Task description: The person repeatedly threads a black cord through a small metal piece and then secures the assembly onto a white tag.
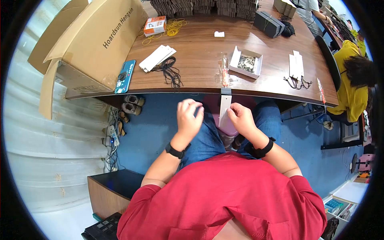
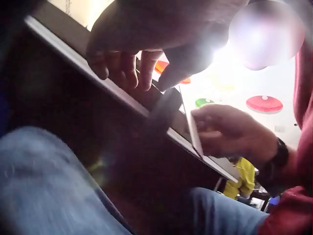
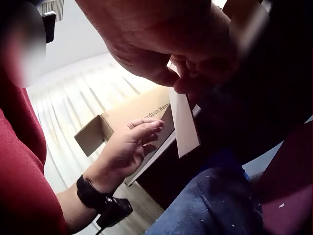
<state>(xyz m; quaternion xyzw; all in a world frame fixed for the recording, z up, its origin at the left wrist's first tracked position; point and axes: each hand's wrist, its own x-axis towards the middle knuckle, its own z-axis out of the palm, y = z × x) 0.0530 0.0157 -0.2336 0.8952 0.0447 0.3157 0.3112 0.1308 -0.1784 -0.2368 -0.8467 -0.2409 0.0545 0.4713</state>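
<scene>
In the head view a long white card strip (image 1: 225,107) with a small hole near its top hangs at the table's front edge, over the lap. My right hand (image 1: 242,119) pinches its side between thumb and fingers; in the right wrist view the strip (image 3: 185,125) slants down below that hand (image 3: 190,73). My left hand (image 1: 189,117) is held up left of the strip, apart from it, fingers loosely bent and nothing visible between them. A dark ribbed piece (image 1: 226,91) sits on the table edge, at the strip's top end.
On the table (image 1: 196,52), a shallow white box (image 1: 258,69) holds small dark pieces. White strips (image 1: 157,58) with black cords (image 1: 171,72) lie left, more strips (image 1: 296,66) right. A large carton (image 1: 100,44) stands far left. A person in yellow (image 1: 349,88) sits at right.
</scene>
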